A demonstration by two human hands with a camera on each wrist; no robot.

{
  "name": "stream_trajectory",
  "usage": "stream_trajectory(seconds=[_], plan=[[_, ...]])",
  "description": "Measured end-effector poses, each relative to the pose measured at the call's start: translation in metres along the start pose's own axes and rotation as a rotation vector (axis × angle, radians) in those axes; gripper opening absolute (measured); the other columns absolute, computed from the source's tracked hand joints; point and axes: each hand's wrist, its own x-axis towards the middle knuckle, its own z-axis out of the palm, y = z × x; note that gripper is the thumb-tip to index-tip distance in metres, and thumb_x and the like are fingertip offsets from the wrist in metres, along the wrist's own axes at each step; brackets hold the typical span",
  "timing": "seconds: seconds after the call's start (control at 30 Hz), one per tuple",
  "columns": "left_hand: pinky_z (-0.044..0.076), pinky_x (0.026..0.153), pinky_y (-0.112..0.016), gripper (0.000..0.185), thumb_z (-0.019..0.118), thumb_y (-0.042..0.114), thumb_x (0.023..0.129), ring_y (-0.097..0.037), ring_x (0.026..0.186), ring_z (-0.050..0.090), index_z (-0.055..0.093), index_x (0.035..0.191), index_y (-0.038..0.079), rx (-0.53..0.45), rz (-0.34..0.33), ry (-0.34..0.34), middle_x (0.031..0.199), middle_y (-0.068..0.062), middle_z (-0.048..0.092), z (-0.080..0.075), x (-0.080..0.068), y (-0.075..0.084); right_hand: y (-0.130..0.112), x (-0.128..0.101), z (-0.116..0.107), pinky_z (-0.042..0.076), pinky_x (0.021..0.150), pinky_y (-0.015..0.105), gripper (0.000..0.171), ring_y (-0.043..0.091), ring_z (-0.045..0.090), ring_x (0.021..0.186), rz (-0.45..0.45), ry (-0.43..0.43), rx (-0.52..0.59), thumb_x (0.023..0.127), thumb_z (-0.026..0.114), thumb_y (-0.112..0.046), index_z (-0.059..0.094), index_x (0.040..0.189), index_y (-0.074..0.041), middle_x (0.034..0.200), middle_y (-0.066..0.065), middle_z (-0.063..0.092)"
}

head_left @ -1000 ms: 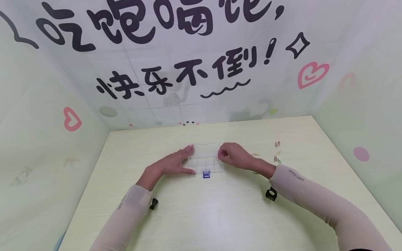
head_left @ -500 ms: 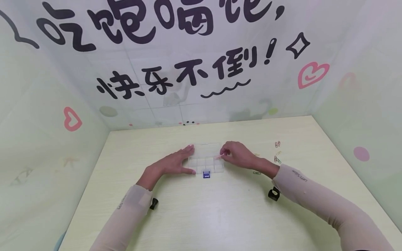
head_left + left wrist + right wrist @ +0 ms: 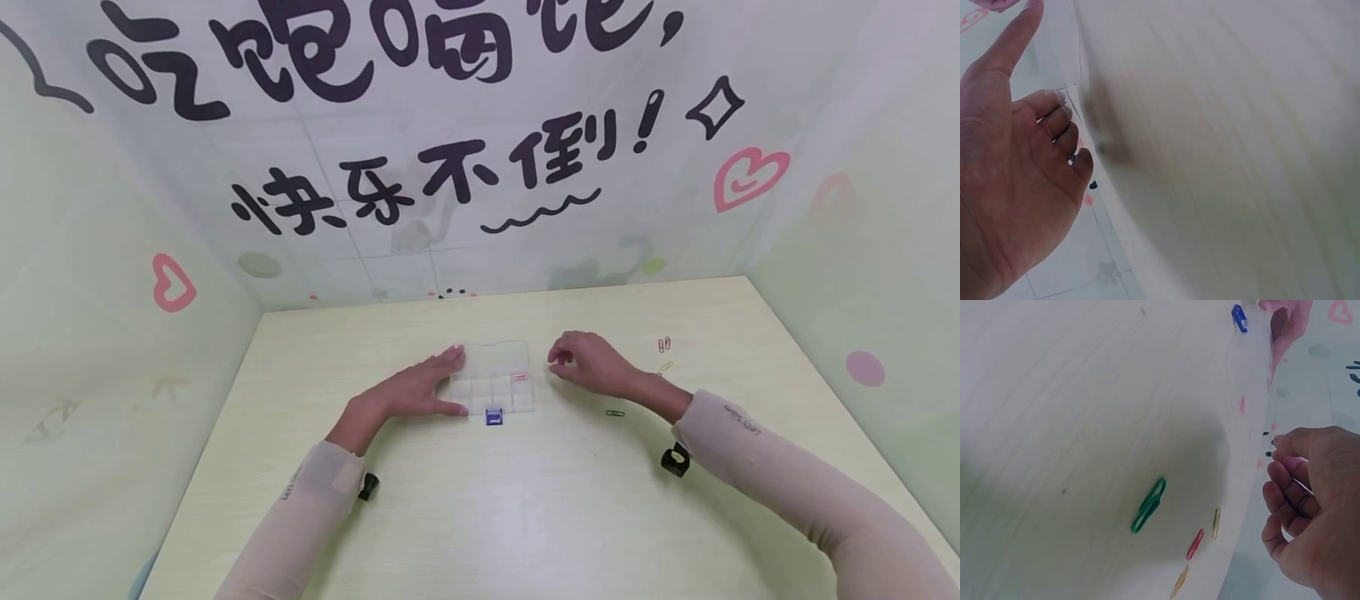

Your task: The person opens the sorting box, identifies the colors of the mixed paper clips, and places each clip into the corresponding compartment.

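Observation:
A clear plastic compartment box [image 3: 491, 360] lies flat on the pale table, with a blue latch [image 3: 492, 417] at its near edge. A pink paper clip [image 3: 519, 377] sits in one of its right compartments. My left hand [image 3: 438, 385] rests flat against the box's left side, fingers straight and thumb along the near corner; in the left wrist view the left hand [image 3: 1035, 125] touches the box edge [image 3: 1054, 56]. My right hand [image 3: 564, 360] hovers just right of the box, apart from it, fingers curled and holding nothing. In the right wrist view the right hand [image 3: 1285, 469] is curled beside the box [image 3: 1250, 369].
Loose paper clips lie right of the box: a green clip [image 3: 1149, 505], a red clip [image 3: 1195, 544] and a yellow clip [image 3: 1215, 523]. In the head view, the green clip [image 3: 615, 412] lies near my right wrist and more clips [image 3: 663, 344] farther right. Walls close the table at the back and both sides.
My right hand has let go of the pink clip in a right compartment and drawn back to the right, off the box. The left hand has not moved.

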Motion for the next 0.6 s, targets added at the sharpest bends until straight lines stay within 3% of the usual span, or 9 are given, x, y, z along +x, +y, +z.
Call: stream_trajectory(seconds=[0.6], plan=[[0.013,0.133,-0.048,0.111,0.075,0.061,0.092,-0.026,0.165,0.008,0.016,0.17,0.007,-0.002,0.01,-0.001,0.179,-0.006,0.007,-0.001,0.0,0.001,0.034,-0.018,-0.015,0.059,0.081,0.04,0.008,0.019,0.067,0.086,0.026,0.025,-0.05,0.093,0.076,-0.003,0.078,0.1,-0.001,0.093,0.005,0.073]])
